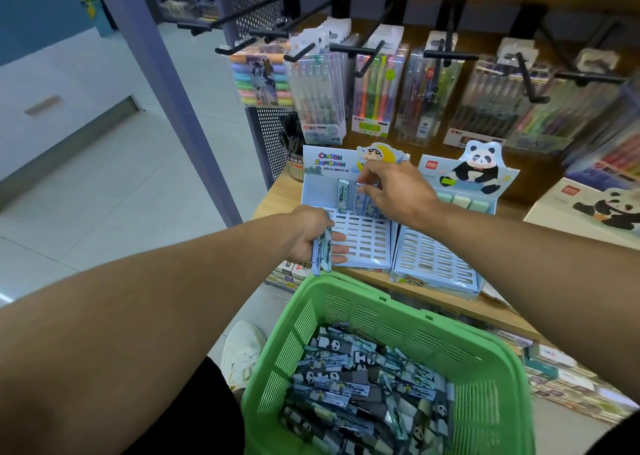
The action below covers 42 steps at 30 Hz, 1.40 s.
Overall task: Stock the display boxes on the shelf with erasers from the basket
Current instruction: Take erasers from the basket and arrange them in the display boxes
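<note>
I'm kneeling over the green slotted plastic basket (398, 319) of loose sleeved erasers (363, 385) at the wooden shelf's (277, 198) front edge. At the pale-blue slotted cardboard display box (360, 236), my right hand (391, 188) is pinching an eraser into the back row — it may tip its neighbours. My left hand (311, 236) is clamping a spare bundle (322, 250) — it could slip.

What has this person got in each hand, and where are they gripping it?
The left hand grips a few long eraser packs around their upper part. The right hand pinches the top end of one pack standing in the left display box.
</note>
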Each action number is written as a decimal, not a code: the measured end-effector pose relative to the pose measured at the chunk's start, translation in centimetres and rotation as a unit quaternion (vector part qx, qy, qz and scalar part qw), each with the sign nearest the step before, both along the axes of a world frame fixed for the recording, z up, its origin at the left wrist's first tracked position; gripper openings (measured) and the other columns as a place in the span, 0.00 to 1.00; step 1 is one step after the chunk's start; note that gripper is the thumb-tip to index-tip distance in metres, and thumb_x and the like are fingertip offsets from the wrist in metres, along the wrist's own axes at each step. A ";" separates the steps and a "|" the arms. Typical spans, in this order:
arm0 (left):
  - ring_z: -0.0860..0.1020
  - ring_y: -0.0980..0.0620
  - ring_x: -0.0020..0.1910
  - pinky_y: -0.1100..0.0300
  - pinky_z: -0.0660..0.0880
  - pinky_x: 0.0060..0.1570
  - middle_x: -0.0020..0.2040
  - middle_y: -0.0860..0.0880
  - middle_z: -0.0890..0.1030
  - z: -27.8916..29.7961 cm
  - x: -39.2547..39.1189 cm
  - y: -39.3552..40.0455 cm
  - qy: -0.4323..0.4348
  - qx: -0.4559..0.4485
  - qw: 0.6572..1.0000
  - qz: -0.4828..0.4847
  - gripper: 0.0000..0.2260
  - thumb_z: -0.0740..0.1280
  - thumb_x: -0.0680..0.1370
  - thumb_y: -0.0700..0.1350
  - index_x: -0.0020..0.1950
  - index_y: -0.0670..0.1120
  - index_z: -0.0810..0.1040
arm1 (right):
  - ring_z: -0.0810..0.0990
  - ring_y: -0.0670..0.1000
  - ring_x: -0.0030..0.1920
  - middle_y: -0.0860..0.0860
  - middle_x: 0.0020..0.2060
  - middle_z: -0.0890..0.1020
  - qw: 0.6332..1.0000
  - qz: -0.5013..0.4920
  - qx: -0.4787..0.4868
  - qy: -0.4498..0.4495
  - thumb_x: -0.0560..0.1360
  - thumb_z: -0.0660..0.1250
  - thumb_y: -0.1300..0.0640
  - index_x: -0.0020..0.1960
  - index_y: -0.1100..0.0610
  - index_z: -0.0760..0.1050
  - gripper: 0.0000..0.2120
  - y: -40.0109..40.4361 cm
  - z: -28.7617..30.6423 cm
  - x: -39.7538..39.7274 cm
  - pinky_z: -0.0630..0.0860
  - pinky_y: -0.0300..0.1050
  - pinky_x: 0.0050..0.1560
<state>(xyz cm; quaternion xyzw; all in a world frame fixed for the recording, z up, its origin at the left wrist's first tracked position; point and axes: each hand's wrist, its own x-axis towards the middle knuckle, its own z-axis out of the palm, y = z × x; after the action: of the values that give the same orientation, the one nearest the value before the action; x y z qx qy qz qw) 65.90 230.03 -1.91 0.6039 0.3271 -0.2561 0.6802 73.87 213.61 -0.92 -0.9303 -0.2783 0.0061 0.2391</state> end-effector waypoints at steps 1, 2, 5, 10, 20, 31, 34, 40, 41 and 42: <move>0.79 0.36 0.54 0.42 0.78 0.49 0.64 0.37 0.76 -0.1 0.0 -0.1 0.002 0.002 1.000 0.000 0.13 0.51 0.86 0.41 0.67 0.39 0.67 | 0.80 0.52 0.50 0.48 0.49 0.83 1.000 0.000 0.001 0.001 0.81 0.68 0.53 0.55 0.50 0.78 0.04 0.0 0.0 0.0 0.79 0.51 0.53; 0.78 0.36 0.56 0.42 0.77 0.51 0.65 0.37 0.75 -0.2 0.0 -0.2 0.004 0.003 1.000 0.002 0.13 0.51 0.86 0.41 0.67 0.39 0.67 | 0.79 0.52 0.50 0.47 0.48 0.83 1.000 -0.001 0.002 0.002 0.81 0.68 0.53 0.54 0.50 0.77 0.04 0.0 0.0 0.0 0.79 0.52 0.53; 0.78 0.36 0.58 0.41 0.77 0.52 0.66 0.37 0.74 -0.4 0.1 -0.3 0.008 0.008 1.000 0.005 0.13 0.52 0.86 0.41 0.68 0.38 0.68 | 0.79 0.51 0.48 0.44 0.43 0.80 1.000 -0.005 0.010 0.002 0.81 0.68 0.53 0.53 0.49 0.77 0.02 0.0 -0.1 0.1 0.79 0.50 0.51; 0.77 0.36 0.61 0.41 0.77 0.52 0.65 0.37 0.73 -0.7 0.3 -0.3 0.012 0.019 1.000 0.003 0.13 0.54 0.85 0.39 0.68 0.37 0.69 | 0.79 0.51 0.45 0.45 0.41 0.80 1.000 -0.012 0.019 -0.005 0.81 0.68 0.54 0.52 0.50 0.76 0.02 0.1 -0.2 0.4 0.77 0.47 0.48; 0.78 0.36 0.57 0.42 0.79 0.42 0.60 0.37 0.73 -1.1 0.4 0.4 0.015 0.040 0.999 -0.008 0.11 0.57 0.84 0.38 0.65 0.38 0.71 | 0.80 0.51 0.46 0.48 0.44 0.82 1.000 -0.005 0.014 -0.004 0.80 0.69 0.53 0.51 0.50 0.77 0.02 0.2 -0.3 0.3 0.80 0.52 0.50; 0.78 0.38 0.56 0.44 0.79 0.35 0.61 0.39 0.72 -1.0 0.2 0.2 0.014 0.058 0.998 -0.017 0.14 0.55 0.85 0.39 0.70 0.38 0.69 | 0.81 0.53 0.48 0.47 0.45 0.85 0.995 -0.058 -0.023 -0.074 0.80 0.68 0.51 0.52 0.48 0.81 0.03 0.5 -0.1 0.5 0.76 0.46 0.45; 0.78 0.38 0.54 0.43 0.79 0.37 0.59 0.38 0.73 -0.9 0.1 0.1 0.014 0.059 0.998 -0.020 0.15 0.56 0.85 0.39 0.70 0.38 0.69 | 0.80 0.54 0.52 0.47 0.50 0.84 0.990 -0.067 -0.065 -0.107 0.80 0.68 0.50 0.53 0.48 0.83 0.06 0.5 0.0 0.6 0.71 0.46 0.44; 0.78 0.39 0.54 0.43 0.79 0.43 0.62 0.38 0.73 -1.0 0.1 0.0 0.015 0.061 0.998 -0.029 0.14 0.55 0.85 0.39 0.69 0.38 0.70 | 0.82 0.53 0.54 0.47 0.52 0.86 0.986 -0.053 -0.105 -0.118 0.81 0.66 0.49 0.56 0.47 0.84 0.09 0.4 -0.1 0.6 0.69 0.44 0.42; 0.78 0.39 0.54 0.43 0.79 0.43 0.61 0.38 0.74 -1.0 0.1 0.0 0.014 0.062 0.998 -0.029 0.14 0.56 0.85 0.39 0.69 0.38 0.70 | 0.82 0.54 0.54 0.47 0.53 0.86 0.985 -0.047 -0.113 -0.123 0.82 0.66 0.49 0.57 0.47 0.84 0.10 0.5 0.0 0.6 0.71 0.44 0.43; 0.78 0.39 0.54 0.43 0.79 0.44 0.60 0.38 0.74 -1.1 0.1 0.0 0.014 0.061 0.998 -0.029 0.14 0.56 0.85 0.39 0.69 0.38 0.69 | 0.82 0.54 0.53 0.47 0.53 0.86 0.983 -0.038 -0.123 -0.128 0.82 0.65 0.50 0.58 0.47 0.84 0.10 0.5 0.0 0.6 0.73 0.44 0.44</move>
<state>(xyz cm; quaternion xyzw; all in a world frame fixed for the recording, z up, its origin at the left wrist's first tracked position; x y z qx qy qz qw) 66.02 230.02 -2.97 0.6501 0.3341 -0.2637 0.6295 74.48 214.12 -0.96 -0.9554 -0.2685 -0.0884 0.0855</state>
